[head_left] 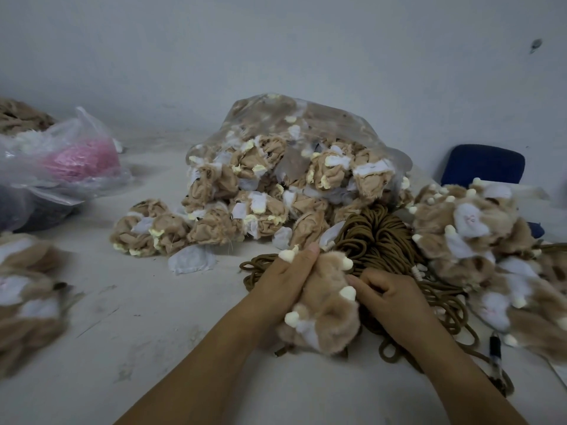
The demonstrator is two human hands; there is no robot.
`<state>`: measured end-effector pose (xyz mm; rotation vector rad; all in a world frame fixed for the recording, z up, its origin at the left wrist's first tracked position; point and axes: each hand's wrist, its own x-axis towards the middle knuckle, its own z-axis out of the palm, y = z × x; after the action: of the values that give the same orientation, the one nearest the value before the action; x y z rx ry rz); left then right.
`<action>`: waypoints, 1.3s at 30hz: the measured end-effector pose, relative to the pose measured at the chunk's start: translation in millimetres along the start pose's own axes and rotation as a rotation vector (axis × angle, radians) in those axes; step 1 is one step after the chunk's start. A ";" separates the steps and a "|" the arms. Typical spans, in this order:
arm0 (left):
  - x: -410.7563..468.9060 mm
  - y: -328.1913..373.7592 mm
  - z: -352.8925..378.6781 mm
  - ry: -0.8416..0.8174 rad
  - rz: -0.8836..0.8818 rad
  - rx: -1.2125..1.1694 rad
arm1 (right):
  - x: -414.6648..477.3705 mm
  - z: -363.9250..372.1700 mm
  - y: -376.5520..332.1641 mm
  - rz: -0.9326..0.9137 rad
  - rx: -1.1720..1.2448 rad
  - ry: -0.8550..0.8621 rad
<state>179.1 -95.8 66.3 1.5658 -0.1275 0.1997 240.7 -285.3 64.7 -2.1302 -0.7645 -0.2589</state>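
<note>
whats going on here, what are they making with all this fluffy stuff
A person is working on a tan plush piece with cream nubs at a white table. The left hand grips its upper end, and the right hand pinches its side. Just behind lies a bundle of brown cord. A clear bag spills inside-out skins, and furry ones form a pile on the right.

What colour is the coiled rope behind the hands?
Olive-brown; the coiled rope shows best in the head view.
</note>
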 end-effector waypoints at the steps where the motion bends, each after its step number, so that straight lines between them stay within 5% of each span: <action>1: 0.8 -0.6 -0.8 0.014 0.001 0.013 | 0.1 2.1 0.3 0.017 0.002 -0.008; 5: 5.6 -4.7 -5.8 0.086 -0.034 0.038 | 3.3 2.9 4.9 0.037 -0.054 -0.059; 10: 7.4 -1.4 -7.1 0.085 0.010 0.006 | 8.1 -10.3 11.9 0.013 -0.292 0.111; 19: 13.1 -3.4 -14.2 0.232 0.045 -0.130 | 8.1 -11.0 13.9 0.152 -0.100 0.208; 27: 18.9 -4.0 -17.4 0.323 -0.075 -0.325 | 6.1 -13.2 10.1 0.070 -0.157 0.237; 39: 23.0 -9.2 -21.0 0.286 -0.126 -0.249 | 5.9 -9.9 4.6 0.121 -0.132 0.144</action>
<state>202.5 -73.7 62.1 1.2782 0.1651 0.2944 248.9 -292.6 70.5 -2.2443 -0.5461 -0.4030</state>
